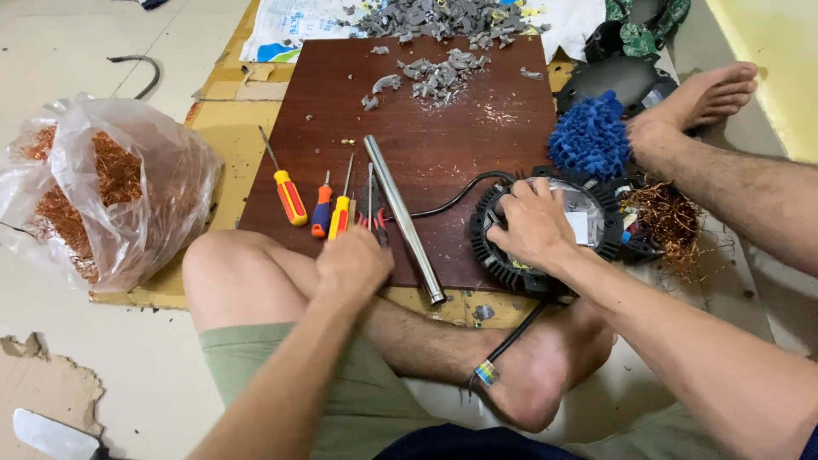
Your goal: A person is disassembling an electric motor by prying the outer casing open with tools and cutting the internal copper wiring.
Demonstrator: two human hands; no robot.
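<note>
My right hand (532,223) presses down on a round black finned housing (498,252) with a pale inner plate, at the right edge of a dark brown wooden board (443,136). A black cable (452,201) runs from the housing. My left hand (354,260) is curled over the handles of pliers (372,209) at the board's near edge, next to a yellow screwdriver (340,213). A metal rod (400,213) lies just right of that hand.
Two more screwdrivers (290,194) lie left of my hand. Grey plastic scraps (439,72) litter the far board. A plastic bag of copper wire (102,192) sits left. Loose copper wire (673,221) and a blue mop head (590,136) lie right. My bare legs cross in front.
</note>
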